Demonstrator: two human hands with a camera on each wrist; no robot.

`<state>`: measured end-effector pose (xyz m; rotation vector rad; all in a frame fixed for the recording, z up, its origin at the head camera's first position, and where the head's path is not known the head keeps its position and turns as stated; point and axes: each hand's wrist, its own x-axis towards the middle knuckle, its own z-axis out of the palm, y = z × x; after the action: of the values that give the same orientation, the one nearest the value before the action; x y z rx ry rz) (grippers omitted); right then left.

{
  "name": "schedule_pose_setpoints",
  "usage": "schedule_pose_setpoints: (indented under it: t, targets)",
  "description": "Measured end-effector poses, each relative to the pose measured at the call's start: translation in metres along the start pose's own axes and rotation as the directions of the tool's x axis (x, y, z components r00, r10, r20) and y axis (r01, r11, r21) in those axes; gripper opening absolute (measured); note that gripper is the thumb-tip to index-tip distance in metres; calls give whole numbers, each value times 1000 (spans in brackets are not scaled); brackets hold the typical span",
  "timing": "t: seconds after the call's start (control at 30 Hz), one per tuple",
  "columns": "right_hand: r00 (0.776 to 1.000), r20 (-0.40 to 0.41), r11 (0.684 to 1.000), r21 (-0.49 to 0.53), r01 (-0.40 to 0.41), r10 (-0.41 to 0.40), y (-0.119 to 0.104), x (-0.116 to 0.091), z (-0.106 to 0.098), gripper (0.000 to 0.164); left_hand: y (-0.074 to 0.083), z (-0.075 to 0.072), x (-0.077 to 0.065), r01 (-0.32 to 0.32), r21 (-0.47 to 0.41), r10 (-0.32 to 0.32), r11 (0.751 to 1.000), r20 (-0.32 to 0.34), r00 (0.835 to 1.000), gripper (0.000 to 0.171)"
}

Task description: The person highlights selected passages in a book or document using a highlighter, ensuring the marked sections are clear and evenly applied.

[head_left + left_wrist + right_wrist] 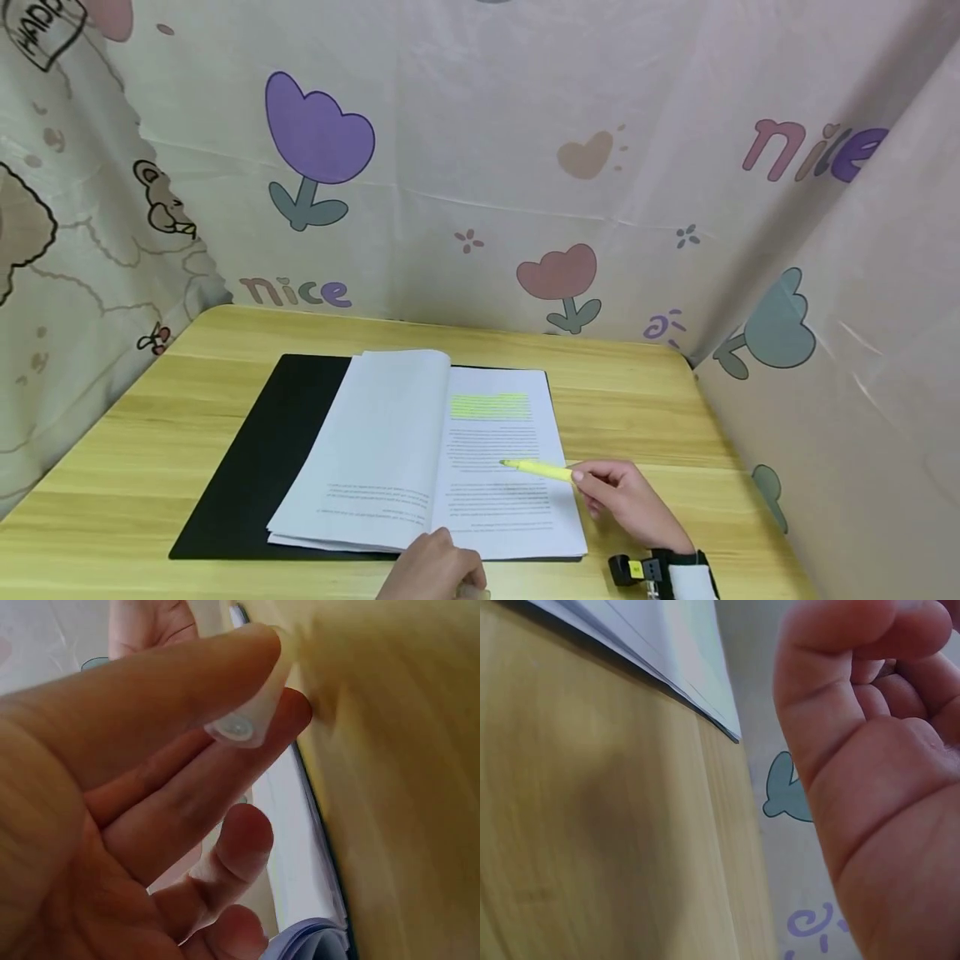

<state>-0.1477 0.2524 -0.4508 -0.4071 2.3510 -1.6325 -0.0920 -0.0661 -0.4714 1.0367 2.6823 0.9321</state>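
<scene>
My right hand [626, 504] pinches the rear end of an uncapped yellow highlighter [536, 469]. Its tip points left over the printed right-hand page [498, 500] of an open document. A block of bright yellow highlighting [490, 407] covers lines near the top of that page. In the right wrist view the hand [885, 772] shows curled fingers, and the highlighter is hidden. At the document's near edge is my left hand [435, 567]. The left wrist view shows its thumb and fingers pinching a translucent pale cap [241, 727].
Beneath the papers lies a black folder [247, 467] on a wooden table [112, 467]. The turned-over left page [367, 442] is mostly blank and curves at the spine. A patterned curtain [450, 150] hangs behind and on both sides.
</scene>
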Motion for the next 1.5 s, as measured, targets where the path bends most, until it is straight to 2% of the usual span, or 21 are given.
schedule_pose_setpoints:
  t: [0.17, 0.27, 0.33, 0.4, 0.47, 0.57, 0.63, 0.7, 0.8, 0.97, 1.07, 1.13, 1.3, 1.4, 1.5]
  targets:
    - [1000, 8, 999, -25, -30, 30, -1, 1, 4, 32, -2, 6, 1, -2, 67, 4, 998, -24, 1000, 21]
    - [998, 18, 998, -22, -54, 55, -1, 1, 6, 32, -1, 3, 0, 19, 68, -18, 998, -18, 1000, 30]
    - [997, 30, 998, -21, -64, 64, -2, 2, 6, 32, 0, -2, 1, 49, 74, -47, 996, -24, 999, 40]
    - [997, 42, 998, -17, -68, 69, -2, 3, 7, 32, 1, -8, 0, 109, 54, -108, 993, -21, 994, 52]
    - [996, 48, 997, -19, -69, 70, -3, 3, 7, 33, 0, -14, 0, 187, 30, -187, 982, -6, 982, 61]
    - [996, 41, 997, -28, -72, 73, -4, 4, 8, 34, -5, -21, -3, 309, -30, -308, 951, 36, 951, 69]
    - [996, 27, 996, -32, -83, 84, -4, 4, 9, 35, -10, -22, -5, 360, -61, -358, 931, 44, 933, 71]
    - [995, 6, 994, -29, -102, 102, -5, 3, 10, 36, -13, -22, -7, 383, -73, -382, 921, 35, 924, 71]
    - [991, -33, 991, -19, -134, 133, -5, 4, 11, 40, -16, -20, -11, 381, -79, -382, 921, 7, 924, 68]
    - [980, -120, 987, 2, -161, 160, -6, 7, 13, 40, -19, -20, -13, 337, -60, -340, 940, -43, 940, 67]
    - [973, -171, 987, 70, -144, 154, -7, 9, 17, 38, -20, -19, -14, 316, -35, -318, 948, -78, 945, 60]
    - [965, -209, 979, 160, -128, 160, -9, 11, 22, 37, -20, -18, -15, 307, -24, -308, 951, -100, 946, 54]
    - [933, -282, 905, 415, -92, 224, -14, 21, 45, 41, -19, -19, -16, 309, -6, -308, 951, -119, 944, 50]
    - [927, -259, 861, 495, -114, 271, -11, 30, 60, 49, -19, -19, -15, 313, 7, -310, 950, -118, 943, 49]
    - [933, -207, 834, 532, -145, 294, -6, 37, 70, 54, -19, -18, -14, 318, 5, -315, 948, -110, 943, 49]
